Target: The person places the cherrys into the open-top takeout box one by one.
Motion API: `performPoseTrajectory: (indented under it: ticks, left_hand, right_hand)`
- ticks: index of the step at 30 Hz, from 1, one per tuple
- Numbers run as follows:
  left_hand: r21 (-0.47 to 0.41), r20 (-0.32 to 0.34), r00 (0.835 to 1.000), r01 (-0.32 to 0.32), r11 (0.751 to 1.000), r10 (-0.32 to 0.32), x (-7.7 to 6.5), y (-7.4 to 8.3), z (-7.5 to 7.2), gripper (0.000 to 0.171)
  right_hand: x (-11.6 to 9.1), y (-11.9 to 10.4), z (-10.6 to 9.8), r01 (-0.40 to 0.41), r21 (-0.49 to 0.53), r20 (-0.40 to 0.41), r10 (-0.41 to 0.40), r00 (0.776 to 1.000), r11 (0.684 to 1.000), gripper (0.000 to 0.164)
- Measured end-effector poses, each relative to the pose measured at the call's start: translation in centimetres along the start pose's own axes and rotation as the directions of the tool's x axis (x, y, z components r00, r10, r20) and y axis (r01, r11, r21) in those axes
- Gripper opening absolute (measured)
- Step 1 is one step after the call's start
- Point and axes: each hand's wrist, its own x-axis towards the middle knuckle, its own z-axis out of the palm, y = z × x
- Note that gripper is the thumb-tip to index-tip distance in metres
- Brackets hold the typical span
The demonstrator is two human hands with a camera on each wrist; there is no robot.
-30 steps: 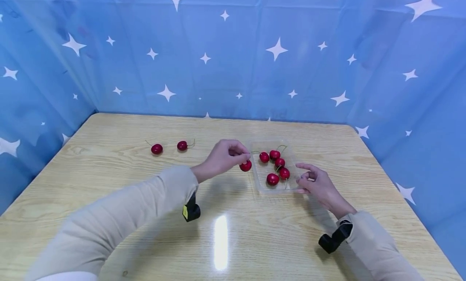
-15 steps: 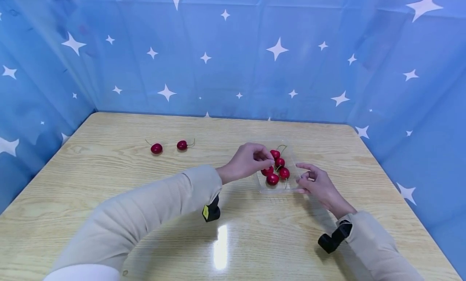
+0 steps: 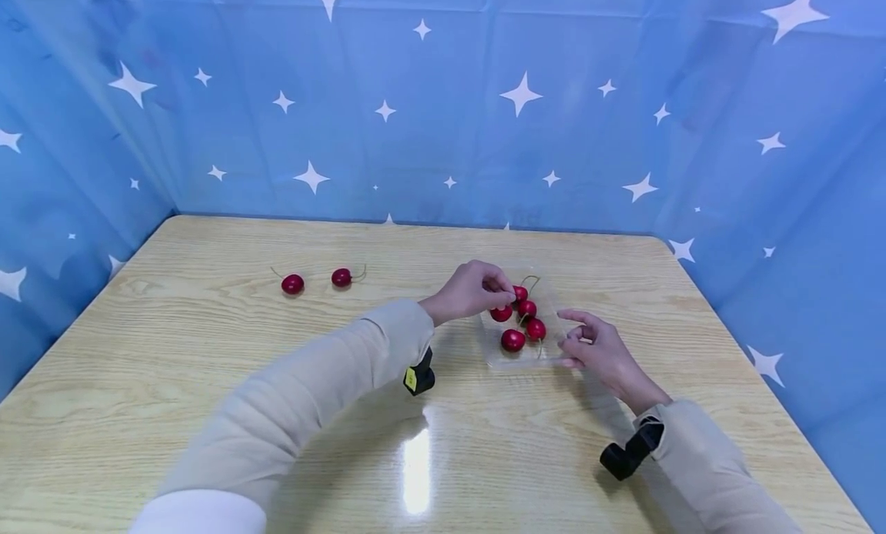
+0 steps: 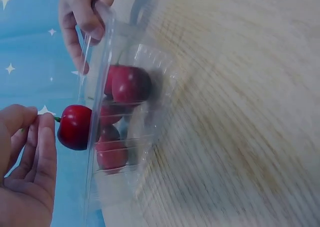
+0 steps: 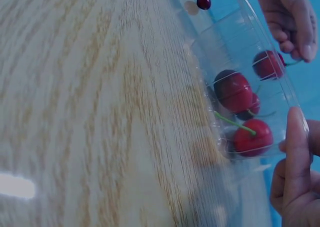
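My left hand (image 3: 472, 292) pinches the stem of a red cherry (image 4: 76, 128) between thumb and fingertips. That cherry hangs at the rim of a clear plastic container (image 3: 495, 364), over its left side. Inside the container lie several other red cherries (image 3: 513, 340), some with green stems. My right hand (image 3: 604, 358) grips the container's right edge between thumb and fingers; in the right wrist view its index finger (image 5: 297, 152) lies along the rim. In the head view the left hand covers the container's far left corner.
Two loose cherries with stems, one at the left (image 3: 293, 285) and one nearer the container (image 3: 341, 278), lie on the wooden table (image 3: 208, 349). A blue curtain with white stars (image 3: 443, 118) stands behind and beside the table.
My left hand has carried the cherry rightward from beside the container to over it, then slightly back and away from me. My right hand keeps its hold on the edge.
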Motion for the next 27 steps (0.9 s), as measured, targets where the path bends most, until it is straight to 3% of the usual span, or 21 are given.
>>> performPoseTrajectory:
  ticks: [10,27]
  left_hand:
    - [0.004,0.047,0.999,0.02,1.0,-0.02,0.9,-0.6,0.8,0.007]
    - [-0.038,0.044,0.999,0.003,0.999,-0.001,2.1,-1.1,2.4,0.008]
  right_hand:
    - [0.0,-0.1,-0.1,0.009,0.0,0.002,-0.009,1.0,1.0,0.052]
    - [0.1,-0.3,0.1,-0.009,0.006,0.003,0.009,1.0,1.0,0.052]
